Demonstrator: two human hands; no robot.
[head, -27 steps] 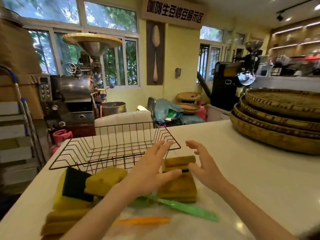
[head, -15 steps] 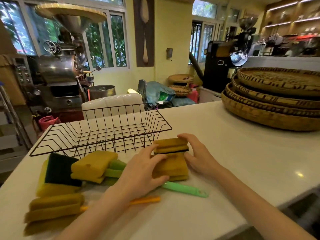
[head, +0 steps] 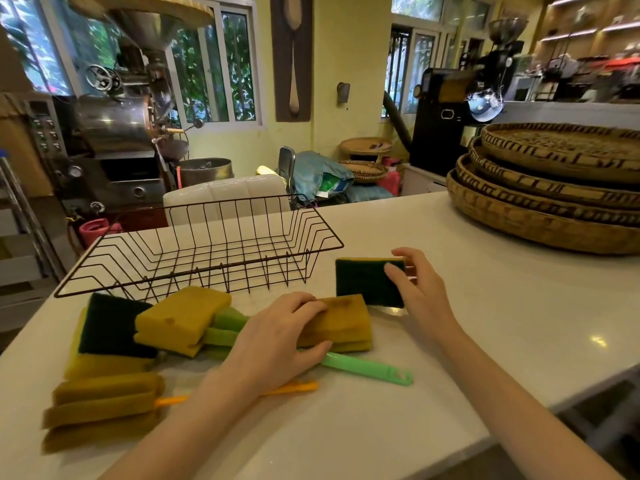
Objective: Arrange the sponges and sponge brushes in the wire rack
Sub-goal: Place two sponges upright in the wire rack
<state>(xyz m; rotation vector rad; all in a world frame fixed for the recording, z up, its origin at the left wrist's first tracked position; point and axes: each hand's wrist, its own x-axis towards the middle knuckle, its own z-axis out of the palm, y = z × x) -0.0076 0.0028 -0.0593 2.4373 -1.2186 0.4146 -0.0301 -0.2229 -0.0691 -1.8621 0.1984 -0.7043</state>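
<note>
Right hand (head: 420, 294) up on the right, fingers (head: 394, 273) closed on a green-faced sponge (head: 363, 284), tipped on its edge, just off the white table (head: 485, 323). Left hand (head: 277, 341) pressed down flat, fingers curled around a yellow sponge stack (head: 341, 325) lying over a green brush handle (head: 367, 370). More sponges (head: 145, 337) piled to the left. Wire rack (head: 204, 251) just behind, bare inside. Big woven trays (head: 554, 188) far right.
</note>
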